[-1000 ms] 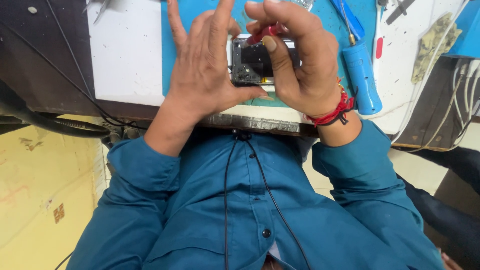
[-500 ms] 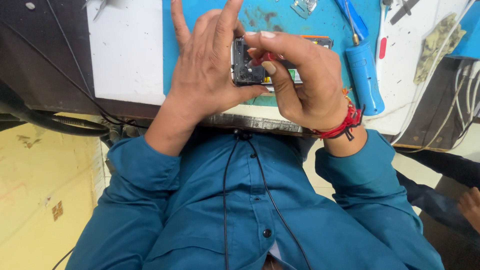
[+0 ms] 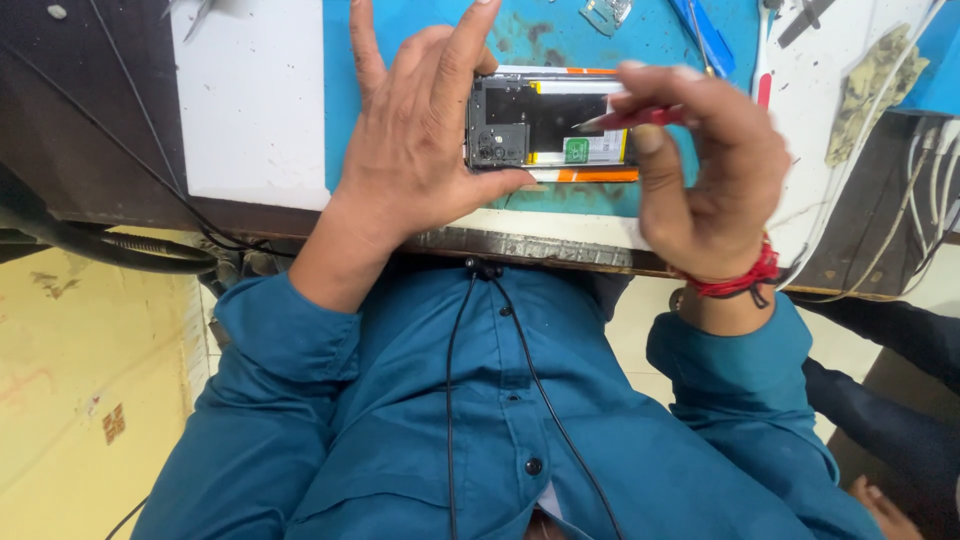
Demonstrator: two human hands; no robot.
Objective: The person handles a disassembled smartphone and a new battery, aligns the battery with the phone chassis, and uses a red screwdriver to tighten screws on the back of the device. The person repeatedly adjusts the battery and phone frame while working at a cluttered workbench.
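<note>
Desk [image 3: 250, 110]: flat white top with a dark, worn front edge; dark cables hang below its left corner.

Work mat [image 3: 600, 40]: turquoise, smooth, stained with dark spots, laid on the desk and reaching close to the front edge.

Left hand [image 3: 420, 150]: fingers spread and raised, thumb pressed along the phone's near edge and index finger over its far edge, so the grip clamps the phone's left end.

Right hand [image 3: 705, 170]: fingers curled closed round the red tool, pinched between thumb and fingertips; a red thread band circles the wrist.

Opened phone [image 3: 550, 125]: rectangular slab, back cover off, lying flat on the mat near the desk's front edge. Dark circuit section with round camera lenses at its left end, black battery with a small green label in the middle, orange strips along the long edges.

Red tool [image 3: 625, 118]: thin, rigid, pen-like rod, its pointed tip resting on the battery area.

Blue-handled tool [image 3: 705, 35]: glossy plastic, lying near the desk's far edge, right of the mat.

Metal plate [image 3: 607, 14]: small, silvery, perforated, on the mat by the far edge.
</note>
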